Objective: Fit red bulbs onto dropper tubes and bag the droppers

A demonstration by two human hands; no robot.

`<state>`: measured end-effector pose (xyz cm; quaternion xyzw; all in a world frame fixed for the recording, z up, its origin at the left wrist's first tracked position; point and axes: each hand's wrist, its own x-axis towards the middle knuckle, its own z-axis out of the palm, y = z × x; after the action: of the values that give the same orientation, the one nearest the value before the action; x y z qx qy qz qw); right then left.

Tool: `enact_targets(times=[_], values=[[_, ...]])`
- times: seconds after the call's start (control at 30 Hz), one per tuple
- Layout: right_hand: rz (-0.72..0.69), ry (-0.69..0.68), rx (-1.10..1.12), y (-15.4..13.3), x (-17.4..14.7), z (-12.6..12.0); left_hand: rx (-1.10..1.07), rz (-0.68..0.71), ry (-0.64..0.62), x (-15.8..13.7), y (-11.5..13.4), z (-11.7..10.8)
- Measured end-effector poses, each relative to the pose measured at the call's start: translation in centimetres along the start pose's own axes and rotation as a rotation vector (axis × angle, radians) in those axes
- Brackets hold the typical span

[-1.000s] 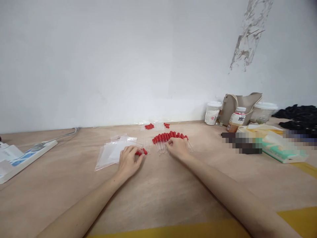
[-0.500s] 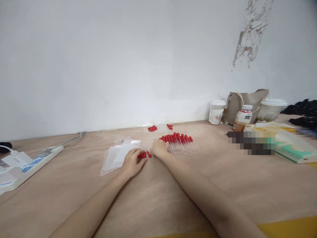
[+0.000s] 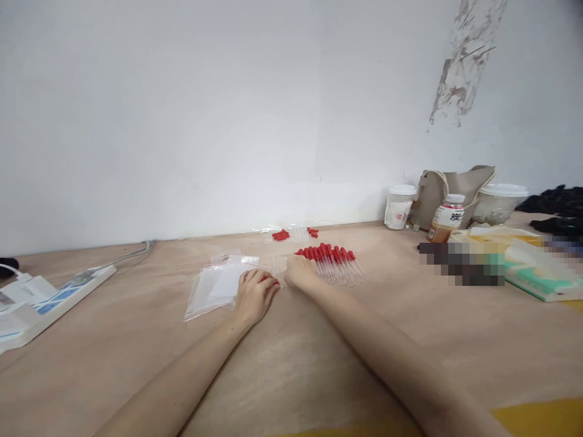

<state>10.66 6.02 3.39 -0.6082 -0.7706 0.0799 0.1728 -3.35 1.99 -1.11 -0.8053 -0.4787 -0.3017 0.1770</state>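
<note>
My left hand (image 3: pixel 256 294) is curled, fingers and thumb together, over a red rubber bulb (image 3: pixel 275 281) that shows only partly beneath it. Just right of it, my right hand (image 3: pixel 299 271) is closed; its fingertips and whatever they hold are hidden. A clear plastic bag (image 3: pixel 279 266) lies between the two hands. Beside my right hand is a row of droppers (image 3: pixel 334 261), thin clear tubes with red rubber bulbs on top. Clear zip bags (image 3: pixel 204 295) with a white sheet (image 3: pixel 226 283) lie at my left hand.
Loose red bulbs (image 3: pixel 281 235) sit on clear plastic near the wall. A power strip (image 3: pixel 59 303) with plugs is at the left. To the right stand a lidded cup (image 3: pixel 401 208), a bottle (image 3: pixel 446 218), a grey bag (image 3: pixel 428 197) and a tissue pack (image 3: pixel 542 273).
My left hand has moved a little to the right and now covers the red bulbs that showed beside it. My right hand has shifted slightly to the right.
</note>
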Motion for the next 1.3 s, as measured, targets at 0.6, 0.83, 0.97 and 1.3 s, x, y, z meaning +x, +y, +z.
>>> enact_targets(times=[0.6, 0.83, 0.97, 1.3], values=[[-0.533, 0.455, 0.100, 11.4, -9.6, 0.2, -0.291, -0.031, -0.155, -1.2, 4.8, -1.4], [-0.589, 0.397, 0.141, 11.4, -9.8, 0.3, -0.236, -0.013, -0.137, -1.3, 4.9, -1.5], [-0.637, 0.392, 0.192, 11.3, -9.9, 0.5, -0.247, -0.013, -0.195, -1.4, 5.4, -2.2], [-0.666, 0.378, 0.146, 11.1, -9.8, 0.4, -0.390, -0.016, -0.236, -0.9, 6.0, -2.0]])
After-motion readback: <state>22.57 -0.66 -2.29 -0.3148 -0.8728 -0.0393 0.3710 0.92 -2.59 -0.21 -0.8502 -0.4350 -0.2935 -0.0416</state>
